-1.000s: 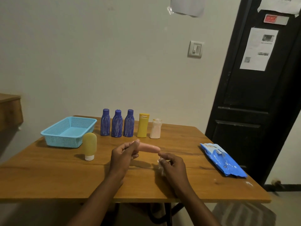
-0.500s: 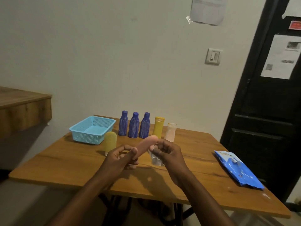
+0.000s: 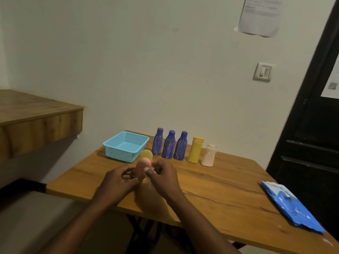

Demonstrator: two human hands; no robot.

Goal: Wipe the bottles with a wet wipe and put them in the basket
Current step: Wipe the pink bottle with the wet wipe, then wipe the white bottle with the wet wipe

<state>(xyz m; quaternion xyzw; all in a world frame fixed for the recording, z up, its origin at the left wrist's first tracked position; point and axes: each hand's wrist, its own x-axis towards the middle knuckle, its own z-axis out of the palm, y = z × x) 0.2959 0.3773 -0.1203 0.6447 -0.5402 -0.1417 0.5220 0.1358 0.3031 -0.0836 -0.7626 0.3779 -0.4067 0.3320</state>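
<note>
My left hand (image 3: 117,182) grips the lower end of a pink soft bottle (image 3: 142,167), held upright above the wooden table (image 3: 211,197). My right hand (image 3: 163,177) pinches a white wet wipe (image 3: 149,177) against the bottle's right side; most of the wipe is hidden by the fingers. Behind the bottle stands a yellow-green soft bottle (image 3: 147,154), partly hidden. A light blue mesh basket (image 3: 126,146) sits at the table's far left corner, with nothing visible inside. To its right stand three blue bottles (image 3: 169,145), a yellow bottle (image 3: 196,149) and a pale pink bottle (image 3: 208,156).
A blue wet wipe pack (image 3: 291,206) lies near the table's right edge. A wooden shelf (image 3: 36,118) juts out at the left. A dark door (image 3: 315,125) stands to the right, and a wall switch (image 3: 263,72) is above the table.
The pink bottle has swung from lying sideways to standing upright between my hands. My right hand with the wipe has closed in on it. The camera view has shifted left.
</note>
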